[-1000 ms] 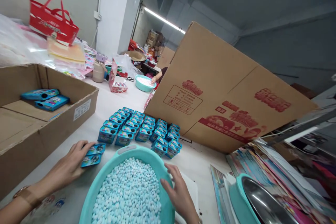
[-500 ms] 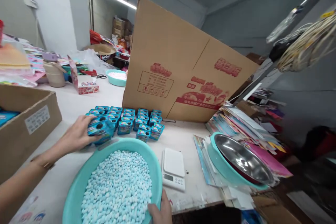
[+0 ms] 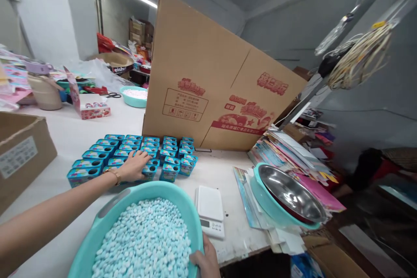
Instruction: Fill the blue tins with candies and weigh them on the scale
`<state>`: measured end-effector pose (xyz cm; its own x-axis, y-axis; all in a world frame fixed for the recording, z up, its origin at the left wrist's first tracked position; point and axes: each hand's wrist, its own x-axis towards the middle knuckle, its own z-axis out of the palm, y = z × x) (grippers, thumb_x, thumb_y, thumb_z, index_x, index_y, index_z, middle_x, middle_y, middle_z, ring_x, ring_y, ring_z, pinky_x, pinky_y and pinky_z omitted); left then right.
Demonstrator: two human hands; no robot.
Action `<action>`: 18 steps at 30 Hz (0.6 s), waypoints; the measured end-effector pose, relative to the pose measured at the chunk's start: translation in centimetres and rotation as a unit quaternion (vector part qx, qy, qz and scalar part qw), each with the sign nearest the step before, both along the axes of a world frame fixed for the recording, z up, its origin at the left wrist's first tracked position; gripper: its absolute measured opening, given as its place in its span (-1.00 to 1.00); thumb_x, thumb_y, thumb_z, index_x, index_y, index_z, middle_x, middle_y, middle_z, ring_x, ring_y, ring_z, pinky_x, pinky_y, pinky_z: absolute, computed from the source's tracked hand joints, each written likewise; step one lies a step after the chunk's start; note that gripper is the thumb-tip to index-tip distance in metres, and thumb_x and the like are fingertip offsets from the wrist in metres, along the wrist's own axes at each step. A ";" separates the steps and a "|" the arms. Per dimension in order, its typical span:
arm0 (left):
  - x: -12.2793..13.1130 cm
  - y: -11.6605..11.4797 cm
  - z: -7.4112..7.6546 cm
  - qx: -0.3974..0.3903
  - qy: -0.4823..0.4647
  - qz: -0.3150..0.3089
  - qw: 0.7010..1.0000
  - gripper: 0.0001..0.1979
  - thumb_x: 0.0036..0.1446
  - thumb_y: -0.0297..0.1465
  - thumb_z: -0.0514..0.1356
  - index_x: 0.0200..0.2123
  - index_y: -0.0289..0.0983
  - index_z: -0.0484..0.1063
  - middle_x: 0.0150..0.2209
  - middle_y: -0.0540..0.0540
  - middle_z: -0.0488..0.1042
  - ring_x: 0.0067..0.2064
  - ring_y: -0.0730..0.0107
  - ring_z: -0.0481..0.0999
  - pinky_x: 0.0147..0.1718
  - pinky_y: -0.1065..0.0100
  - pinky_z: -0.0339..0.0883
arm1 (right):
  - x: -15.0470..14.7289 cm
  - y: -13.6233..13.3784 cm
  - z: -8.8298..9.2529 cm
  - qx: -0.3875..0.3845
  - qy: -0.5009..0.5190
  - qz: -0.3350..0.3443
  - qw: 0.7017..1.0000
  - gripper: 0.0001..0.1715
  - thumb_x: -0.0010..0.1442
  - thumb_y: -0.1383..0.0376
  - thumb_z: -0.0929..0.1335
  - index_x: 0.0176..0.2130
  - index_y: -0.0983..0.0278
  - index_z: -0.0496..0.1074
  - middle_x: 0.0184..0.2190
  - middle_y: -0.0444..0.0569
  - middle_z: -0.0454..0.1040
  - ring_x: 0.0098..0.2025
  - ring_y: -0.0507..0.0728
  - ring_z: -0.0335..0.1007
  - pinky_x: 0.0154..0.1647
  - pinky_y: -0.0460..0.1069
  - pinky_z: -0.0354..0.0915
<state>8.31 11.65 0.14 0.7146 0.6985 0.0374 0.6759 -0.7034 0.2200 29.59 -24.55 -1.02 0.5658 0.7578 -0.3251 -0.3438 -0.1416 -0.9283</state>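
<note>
A turquoise basin (image 3: 182, 191) full of small pale-blue and white tablet-like pieces (image 3: 146, 234) is close in front of me. My right hand (image 3: 208, 258) grips its right rim, thumb on the inner side. My left hand (image 3: 134, 166) reaches over the basin's far edge and lies on several small blue boxes (image 3: 94, 155), fingers spread across their tops. The boxes stand upright in rows, each with a dark round opening on top. Some boxes are partly hidden under the left hand. A white kitchen scale (image 3: 210, 210) sits just right of the basin.
A large cardboard carton (image 3: 208, 65) stands tilted behind the boxes. An open cardboard box (image 3: 26, 152) is at left, with a bottle (image 3: 44, 84) and a pink display box (image 3: 94, 110) beyond. Steel bowl (image 3: 289, 191) and paper stacks (image 3: 293, 152) are at right.
My left hand has let go of the cluster of blue boxes it held, which now stands in rows at left, and moved right onto other boxes. My right hand stays on the basin rim.
</note>
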 end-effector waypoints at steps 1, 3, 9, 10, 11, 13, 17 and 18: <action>0.1 -0.4 -0.1 0.007 -0.001 0.000 1.000 -0.20 0.06 -0.29 0.44 0.40 -0.26 0.47 0.34 -0.46 0.51 0.42 -0.42 0.42 0.47 -0.32 0.10 | 0.0 0.7 0.4 0.002 -0.009 0.000 1.000 -0.36 -0.32 0.31 0.39 -0.17 0.32 0.75 -0.46 -0.08 0.64 -0.40 0.16 0.40 -0.33 -0.02 0.35; 0.2 -1.2 0.0 0.017 -0.004 0.008 1.000 -0.17 0.07 -0.37 0.44 0.43 -0.29 0.42 0.41 -0.48 0.46 0.48 -0.37 0.37 0.51 -0.27 0.05 | 0.1 2.0 1.0 0.003 -0.028 0.003 1.000 -0.41 -0.31 0.30 0.39 -0.22 0.30 0.74 -0.39 -0.04 0.69 -0.34 0.20 0.46 -0.27 0.01 0.40; -2.9 0.4 5.6 0.032 -0.055 0.070 0.996 -0.10 0.08 -0.28 0.50 0.45 -0.34 0.36 0.44 -0.52 0.39 0.47 -0.38 0.36 0.43 -0.13 0.23 | 1.4 5.8 1.1 -0.025 -0.041 0.041 0.998 -0.38 -0.29 0.28 0.43 -0.15 0.29 0.71 -0.33 -0.07 0.73 -0.29 0.22 0.52 -0.22 0.02 0.45; -4.5 1.2 7.3 0.038 -0.069 0.083 0.993 -0.12 0.12 -0.24 0.49 0.45 -0.36 0.35 0.44 -0.52 0.38 0.46 -0.37 0.36 0.43 -0.10 0.23 | 1.6 6.3 1.0 -0.030 -0.042 0.056 0.997 -0.37 -0.27 0.27 0.44 -0.12 0.29 0.70 -0.35 -0.09 0.72 -0.31 0.21 0.52 -0.23 0.01 0.45; -6.6 2.1 9.0 0.044 -0.083 0.100 0.991 -0.12 0.16 -0.19 0.47 0.46 -0.40 0.34 0.43 -0.53 0.37 0.47 -0.36 0.34 0.44 -0.08 0.21 | 1.8 6.7 1.0 -0.034 -0.045 0.068 0.996 -0.36 -0.25 0.25 0.45 -0.10 0.30 0.69 -0.36 -0.10 0.72 -0.33 0.20 0.53 -0.24 0.01 0.45; -12.0 3.5 12.3 0.056 -0.105 0.138 0.983 -0.08 0.23 -0.11 0.43 0.50 -0.44 0.29 0.46 -0.53 0.32 0.50 -0.35 0.28 0.48 -0.07 0.14 | 2.2 7.3 1.0 -0.041 -0.067 0.083 0.993 -0.37 -0.20 0.21 0.49 -0.07 0.29 0.68 -0.35 -0.10 0.74 -0.33 0.22 0.57 -0.22 0.03 0.49; -25.2 3.6 16.5 0.050 -0.110 0.235 0.965 -0.08 0.23 -0.04 0.44 0.45 -0.52 0.35 0.41 -0.49 0.41 0.47 -0.33 0.34 0.45 -0.05 0.17 | 2.8 7.6 2.0 -0.060 -0.195 0.134 0.970 -0.60 -0.07 0.08 0.59 -0.24 0.21 0.67 -0.34 -0.08 0.75 -0.25 0.28 0.65 -0.13 0.07 0.54; -28.4 3.0 16.8 0.039 -0.106 0.264 0.958 -0.10 0.22 -0.03 0.45 0.39 -0.56 0.40 0.35 -0.46 0.48 0.41 -0.28 0.42 0.40 0.00 0.24 | 2.9 7.6 2.4 -0.067 -0.236 0.149 0.958 -0.65 0.00 0.04 0.61 -0.29 0.19 0.66 -0.33 -0.07 0.75 -0.23 0.30 0.67 -0.13 0.08 0.55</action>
<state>-20.12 14.62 16.96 0.2328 0.9497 0.2095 0.8882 -0.2953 0.3520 32.44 -16.93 1.43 0.4389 0.8777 -0.1925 0.1840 -0.2974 -0.9368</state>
